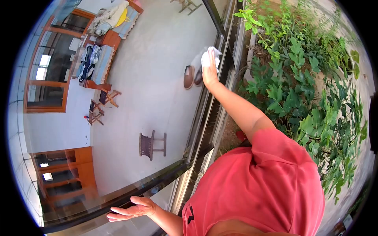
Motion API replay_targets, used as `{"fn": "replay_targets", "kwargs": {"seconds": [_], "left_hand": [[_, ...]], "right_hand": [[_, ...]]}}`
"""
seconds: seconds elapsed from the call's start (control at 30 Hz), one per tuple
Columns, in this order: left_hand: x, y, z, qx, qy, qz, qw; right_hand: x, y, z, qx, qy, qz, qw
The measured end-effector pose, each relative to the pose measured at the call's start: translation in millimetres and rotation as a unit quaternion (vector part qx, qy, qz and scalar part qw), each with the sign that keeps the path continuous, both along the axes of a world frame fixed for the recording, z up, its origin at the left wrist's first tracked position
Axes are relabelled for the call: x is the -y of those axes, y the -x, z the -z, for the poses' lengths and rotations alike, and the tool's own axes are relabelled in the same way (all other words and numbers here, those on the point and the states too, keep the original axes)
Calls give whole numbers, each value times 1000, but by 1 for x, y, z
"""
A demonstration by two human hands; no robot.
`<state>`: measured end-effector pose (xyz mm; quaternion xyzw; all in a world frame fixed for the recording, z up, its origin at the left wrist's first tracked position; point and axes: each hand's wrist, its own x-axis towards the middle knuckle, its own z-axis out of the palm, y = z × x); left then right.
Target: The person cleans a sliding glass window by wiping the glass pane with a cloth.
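My right hand (210,74) is stretched out at the top, its fingers lying over a crumpled white cloth (208,59). It presses the cloth on the glass pane (173,98), close to the dark frame. Lower down, my left hand (134,209) has its fingers apart and holds nothing. It is by the dark window frame (161,173); whether it touches the frame, I cannot tell.
Through the glass show brown shoes (189,77), a stool (147,146), folding stools (96,112), a bench with clothes (92,59) and a wooden cabinet (80,173). Leafy green plants (293,82) grow beside me on the right.
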<state>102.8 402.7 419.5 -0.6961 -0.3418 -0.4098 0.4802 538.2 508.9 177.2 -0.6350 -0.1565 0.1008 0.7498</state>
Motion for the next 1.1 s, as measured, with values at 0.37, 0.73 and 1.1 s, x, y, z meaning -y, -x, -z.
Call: {"fn": "replay_targets", "kwargs": {"seconds": [0.37,0.73,1.1], "left_hand": [[3,1,-2,-14,-6,-19,1000],[22,-10,-3,-14,85,-121,989],[25,-17,-2,0,85,-133,987]], "right_hand": [[10,45,62,94,33,-36,994],[-60,-178,84,-123,61,9,991],[-2,-60,98,7,84,-25,996]]}}
